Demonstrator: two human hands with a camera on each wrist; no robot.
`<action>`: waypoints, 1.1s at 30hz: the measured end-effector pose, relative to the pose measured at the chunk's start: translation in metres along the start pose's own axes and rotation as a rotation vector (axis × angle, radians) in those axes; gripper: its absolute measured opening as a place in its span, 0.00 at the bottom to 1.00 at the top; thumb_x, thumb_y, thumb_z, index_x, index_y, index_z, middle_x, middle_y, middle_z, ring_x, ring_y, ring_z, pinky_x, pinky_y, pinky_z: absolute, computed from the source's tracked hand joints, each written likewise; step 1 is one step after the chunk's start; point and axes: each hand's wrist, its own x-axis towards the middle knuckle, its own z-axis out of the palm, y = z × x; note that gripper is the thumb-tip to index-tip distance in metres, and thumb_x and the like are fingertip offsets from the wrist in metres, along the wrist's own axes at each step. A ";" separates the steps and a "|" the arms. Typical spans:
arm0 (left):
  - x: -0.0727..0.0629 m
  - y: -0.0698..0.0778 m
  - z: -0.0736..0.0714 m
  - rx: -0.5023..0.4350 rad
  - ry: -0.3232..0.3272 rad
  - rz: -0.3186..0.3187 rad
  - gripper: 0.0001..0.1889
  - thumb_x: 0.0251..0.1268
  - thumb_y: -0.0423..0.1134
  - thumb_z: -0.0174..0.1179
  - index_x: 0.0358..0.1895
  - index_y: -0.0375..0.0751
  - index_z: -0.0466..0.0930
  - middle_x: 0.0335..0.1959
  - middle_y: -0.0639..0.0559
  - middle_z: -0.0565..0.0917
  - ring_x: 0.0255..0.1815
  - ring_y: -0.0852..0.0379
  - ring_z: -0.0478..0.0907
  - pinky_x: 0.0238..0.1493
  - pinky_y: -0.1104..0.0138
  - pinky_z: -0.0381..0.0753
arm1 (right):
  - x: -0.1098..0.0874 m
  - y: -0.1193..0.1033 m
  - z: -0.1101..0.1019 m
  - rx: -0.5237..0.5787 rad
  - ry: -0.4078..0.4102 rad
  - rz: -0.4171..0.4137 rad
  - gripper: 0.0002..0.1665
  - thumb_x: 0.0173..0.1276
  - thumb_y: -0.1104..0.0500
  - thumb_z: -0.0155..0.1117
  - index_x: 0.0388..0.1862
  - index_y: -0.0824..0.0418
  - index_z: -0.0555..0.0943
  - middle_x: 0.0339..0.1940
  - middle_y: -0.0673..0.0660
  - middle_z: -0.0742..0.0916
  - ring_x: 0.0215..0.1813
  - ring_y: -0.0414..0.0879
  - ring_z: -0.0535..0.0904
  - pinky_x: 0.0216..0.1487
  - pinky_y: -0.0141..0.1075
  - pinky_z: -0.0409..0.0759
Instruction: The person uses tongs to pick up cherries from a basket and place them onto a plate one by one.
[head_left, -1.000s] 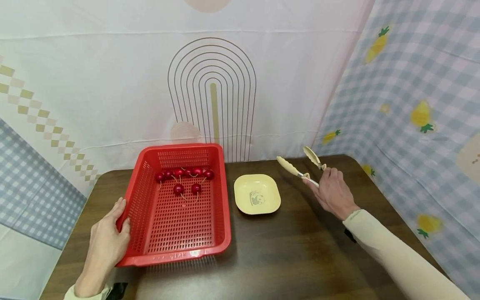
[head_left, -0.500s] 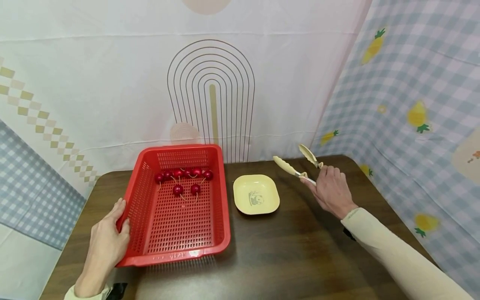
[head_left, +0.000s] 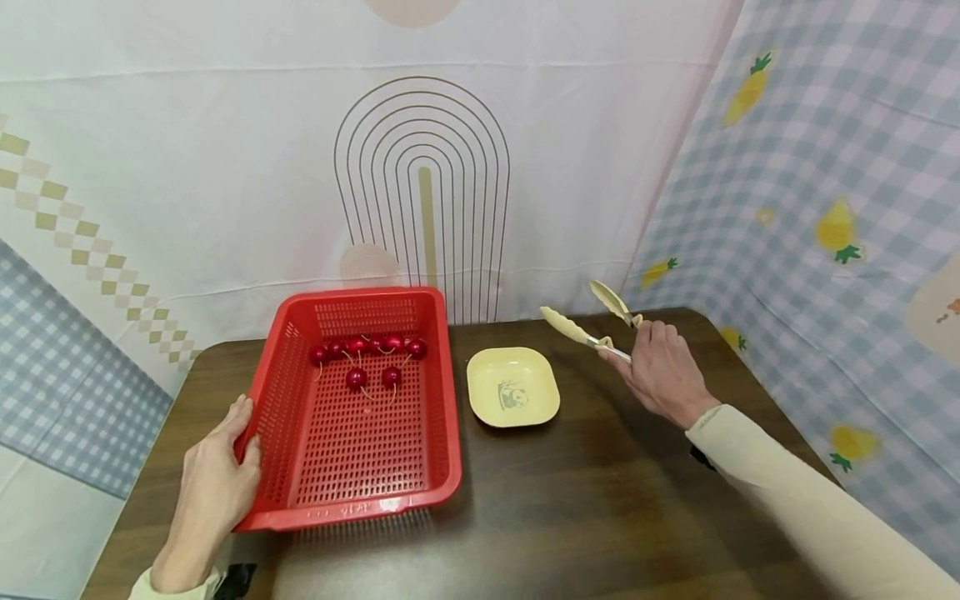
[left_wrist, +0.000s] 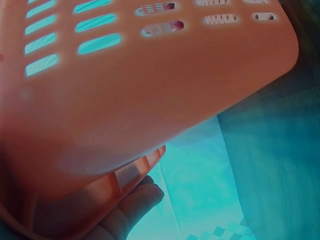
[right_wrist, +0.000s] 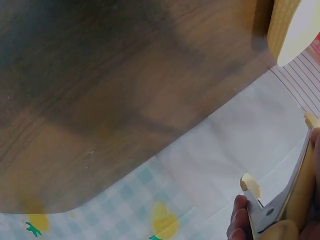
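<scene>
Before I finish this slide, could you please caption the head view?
Left hand grips a red basket of cherries, right hand holds open tongs, yellow dish between them.

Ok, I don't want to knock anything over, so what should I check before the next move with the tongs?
1. Left hand gripping red plastic basket at its side: ok.
2. Right hand holding cream-tipped tongs, tips apart: ok.
3. Visible cherries all inside the basket: ok.
4. Yellow panda dish upright beside the basket: ok.
5. Tongs over the cherries: not ok, they're right of the dish.
6. Basket bottom fully flat: cannot tell.
</scene>
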 end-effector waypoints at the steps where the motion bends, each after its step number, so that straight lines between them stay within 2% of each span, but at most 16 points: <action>1: 0.000 0.000 0.000 0.001 0.003 0.001 0.27 0.69 0.27 0.54 0.71 0.23 0.68 0.72 0.30 0.70 0.70 0.25 0.69 0.64 0.35 0.71 | 0.001 0.001 -0.001 0.010 -0.012 0.002 0.51 0.79 0.32 0.42 0.38 0.85 0.75 0.20 0.63 0.71 0.22 0.59 0.69 0.23 0.48 0.72; 7: 0.001 0.002 0.000 0.006 0.015 0.009 0.27 0.68 0.27 0.55 0.70 0.23 0.69 0.72 0.30 0.71 0.69 0.24 0.70 0.62 0.35 0.72 | 0.006 0.003 -0.005 0.027 -0.074 -0.017 0.47 0.77 0.33 0.47 0.35 0.82 0.75 0.21 0.63 0.71 0.25 0.58 0.69 0.26 0.46 0.70; 12: 0.000 0.002 0.001 0.009 0.011 0.005 0.27 0.68 0.27 0.55 0.70 0.23 0.69 0.72 0.29 0.71 0.69 0.24 0.70 0.62 0.35 0.72 | 0.010 0.001 -0.007 0.079 -0.132 0.000 0.41 0.73 0.36 0.57 0.32 0.79 0.74 0.22 0.65 0.73 0.25 0.58 0.69 0.26 0.46 0.71; 15: 0.000 0.001 0.001 0.010 0.009 0.004 0.27 0.68 0.27 0.55 0.70 0.23 0.69 0.72 0.30 0.71 0.69 0.24 0.70 0.62 0.35 0.72 | 0.012 0.000 -0.007 0.104 -0.159 0.009 0.39 0.72 0.37 0.59 0.32 0.77 0.74 0.23 0.65 0.74 0.26 0.58 0.70 0.27 0.47 0.72; 21: -0.001 -0.002 0.001 0.008 0.013 0.016 0.27 0.68 0.26 0.55 0.70 0.23 0.68 0.72 0.29 0.71 0.69 0.24 0.70 0.61 0.35 0.72 | 0.016 0.000 -0.008 0.109 -0.131 -0.026 0.43 0.74 0.35 0.56 0.37 0.80 0.75 0.24 0.66 0.76 0.28 0.60 0.73 0.30 0.50 0.75; 26: -0.001 -0.001 0.000 0.002 0.001 0.005 0.27 0.69 0.27 0.54 0.71 0.24 0.67 0.73 0.30 0.69 0.70 0.25 0.69 0.63 0.35 0.71 | 0.021 0.001 -0.010 0.125 -0.091 -0.068 0.43 0.74 0.33 0.55 0.32 0.77 0.75 0.21 0.64 0.75 0.25 0.59 0.72 0.28 0.49 0.74; 30: 0.000 -0.001 0.000 0.000 -0.011 0.000 0.28 0.70 0.27 0.53 0.72 0.24 0.66 0.73 0.30 0.68 0.71 0.25 0.68 0.64 0.34 0.71 | 0.025 0.000 -0.013 0.143 -0.129 -0.060 0.38 0.72 0.35 0.60 0.26 0.72 0.72 0.19 0.61 0.72 0.24 0.57 0.70 0.28 0.48 0.73; 33: 0.000 -0.002 0.000 0.004 -0.002 0.005 0.27 0.70 0.27 0.54 0.72 0.24 0.67 0.73 0.30 0.69 0.70 0.25 0.69 0.64 0.34 0.71 | 0.030 -0.003 -0.015 0.174 -0.185 -0.033 0.35 0.71 0.37 0.63 0.27 0.70 0.71 0.21 0.61 0.72 0.26 0.58 0.71 0.29 0.48 0.74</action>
